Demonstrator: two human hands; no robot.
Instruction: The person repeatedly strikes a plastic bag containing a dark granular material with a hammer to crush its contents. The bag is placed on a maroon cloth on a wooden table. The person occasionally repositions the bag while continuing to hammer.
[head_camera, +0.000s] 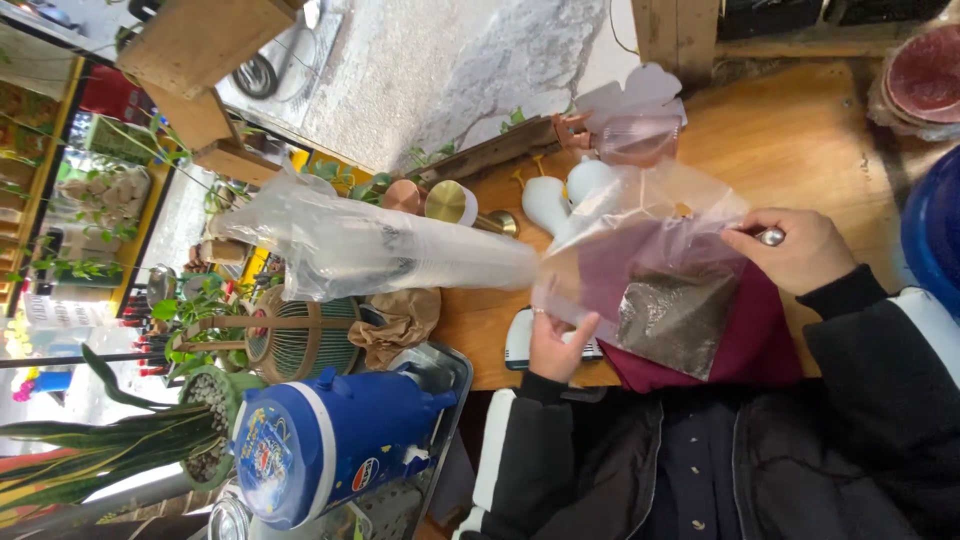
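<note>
Seen from the head camera: both hands busy with a thin clear plastic bag (640, 240), stretched over the wooden table (800, 130). Left hand (558, 345) pinching one edge of the film, thumb up against it, other fingers curled under. Right hand (795, 250) clenched on the opposite edge, with a small shiny silver piece (770, 236) at the fingertips; impossible to tell whether it is a ring or something held. Bag spanning directly between the two sets of fingers, pulled rather taut. Behind the film, just below the right fingertips, a dark grey glittering packet (675, 320); hard to say whether inside the bag or only behind it. Under that, touching it, a maroon cloth (750, 345).

Just beyond the left fingers, a long sleeve of stacked clear cups (380, 245) lying on its side, its end touching the bag. Below the left fingers, a white flat device (520, 350), partly hidden. Further off from the left hand, a blue drink cooler (340, 450). Above the bag, well away from both hands, a gold cup (450, 203) and a pink glass (635, 135).

By judgement, the step in hand: spreading the bag by its two edges. For any next handling, needed: an even pull on both sides and firm pinches, since such film looks slippery and easy to tear.
</note>
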